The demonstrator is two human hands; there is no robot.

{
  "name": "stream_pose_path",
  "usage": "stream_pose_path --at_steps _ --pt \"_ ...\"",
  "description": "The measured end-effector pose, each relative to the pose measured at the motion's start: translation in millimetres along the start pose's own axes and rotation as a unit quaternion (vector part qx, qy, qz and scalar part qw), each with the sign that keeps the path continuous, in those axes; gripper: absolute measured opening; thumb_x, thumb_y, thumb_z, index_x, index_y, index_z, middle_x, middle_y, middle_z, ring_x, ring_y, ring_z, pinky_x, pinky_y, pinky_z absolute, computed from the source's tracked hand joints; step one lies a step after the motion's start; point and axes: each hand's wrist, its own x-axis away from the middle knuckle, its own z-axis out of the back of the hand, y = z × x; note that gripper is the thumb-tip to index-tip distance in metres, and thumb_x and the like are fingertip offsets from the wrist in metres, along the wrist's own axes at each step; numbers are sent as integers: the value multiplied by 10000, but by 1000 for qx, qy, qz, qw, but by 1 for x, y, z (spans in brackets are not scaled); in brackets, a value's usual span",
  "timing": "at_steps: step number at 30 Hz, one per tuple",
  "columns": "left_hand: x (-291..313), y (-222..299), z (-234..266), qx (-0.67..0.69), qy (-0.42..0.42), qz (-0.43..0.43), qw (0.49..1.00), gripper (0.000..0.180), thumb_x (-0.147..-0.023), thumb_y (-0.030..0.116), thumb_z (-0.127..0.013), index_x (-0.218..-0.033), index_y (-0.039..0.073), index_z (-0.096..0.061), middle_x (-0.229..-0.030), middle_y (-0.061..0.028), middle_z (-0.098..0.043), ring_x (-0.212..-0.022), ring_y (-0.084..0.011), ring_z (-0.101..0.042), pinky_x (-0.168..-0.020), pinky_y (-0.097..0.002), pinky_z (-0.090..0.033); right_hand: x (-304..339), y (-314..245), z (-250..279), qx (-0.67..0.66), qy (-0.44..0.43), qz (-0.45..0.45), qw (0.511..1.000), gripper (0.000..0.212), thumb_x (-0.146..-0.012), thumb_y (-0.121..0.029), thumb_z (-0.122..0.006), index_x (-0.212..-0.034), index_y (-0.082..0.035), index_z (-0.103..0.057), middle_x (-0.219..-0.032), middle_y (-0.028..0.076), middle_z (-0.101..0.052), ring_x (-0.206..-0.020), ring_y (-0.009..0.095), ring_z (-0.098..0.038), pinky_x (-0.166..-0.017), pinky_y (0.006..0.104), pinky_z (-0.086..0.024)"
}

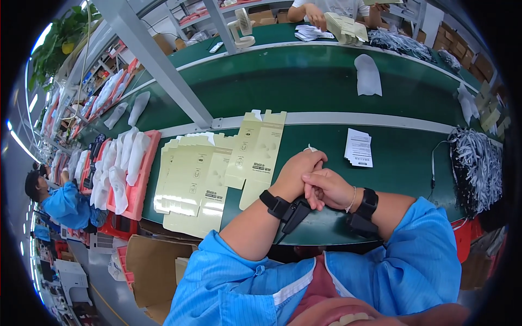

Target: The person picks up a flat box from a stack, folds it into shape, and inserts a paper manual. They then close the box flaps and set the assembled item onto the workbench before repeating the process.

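Note:
My two hands rest crossed against each other above the green table. My left hand (pixel 298 169) is closed, its fingers curled and partly hidden; a tiny pale tip pokes out beyond them, too small to name. With thumb and fingers bent, my right hand (pixel 329 188) is closed against the left one. Left of them lie flat, pale yellow unfolded cartons (pixel 258 149), partly over a fanned stack of similar cartons (pixel 187 171). Beyond my right hand is a small pile of white printed leaflets (pixel 358 148).
White-wrapped items fill a red tray (pixel 150 163) at the left. Bundled grey and black cables (pixel 478 168) lie at the right. A metal post (pixel 163 65) rises beyond the cartons. Across the far belt, another person's hand (pixel 315 16) is near more cartons. An open cardboard box (pixel 157 266) stands below.

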Motion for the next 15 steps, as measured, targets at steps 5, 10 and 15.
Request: stream_pose_path --at_steps 5,10,15 --pt "2 2 4 -16 10 -18 1000 245 -787 131 -493 -977 -1 -576 -760 -89 -537 -726 -237 -524 -662 -311 -434 -1 1 1 10 -19 4 1000 401 -950 -294 -449 -696 -22 -598 -571 133 -610 -405 150 -561 -373 192 -429" --pt "1 -6 1 -33 -5 -14 999 228 -767 111 -526 -960 4 -587 -819 -130 -580 -801 -299 -568 -697 -358 -459 -2 1 -1 28 -20 15 999 400 -952 -293 -446 -694 -26 -597 -573 131 -612 -409 153 -564 -374 189 -420" --pt "0 -6 0 -35 -1 -20 999 233 -764 118 -532 -962 8 -587 -828 -135 -582 -811 -306 -570 -706 -363 -461 0 3 -2 43 -11 11 999 393 -953 -292 -445 -702 -30 -596 -575 129 -614 -414 152 -567 -375 186 -414"
